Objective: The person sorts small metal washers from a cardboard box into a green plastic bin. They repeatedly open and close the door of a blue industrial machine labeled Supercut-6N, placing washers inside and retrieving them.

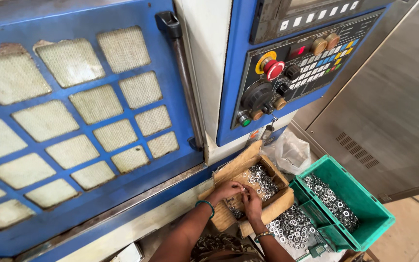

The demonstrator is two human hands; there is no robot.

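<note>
Both hands at a torn brown cardboard box (248,167) of small silver metal rings (262,180).

Left hand (226,190) and right hand (253,203) meet over the box's near edge, fingers curled inward and close together; whether they pinch a ring cannot be told. The left wrist bears a green bangle (206,205), the right a metal one (263,235). More rings lie heaped just beside the box (292,225) and in the green plastic crate (364,206) to the right. Behind stands a blue machine door (170,140), with a control panel (297,63) carrying a red stop button (273,69).
</note>
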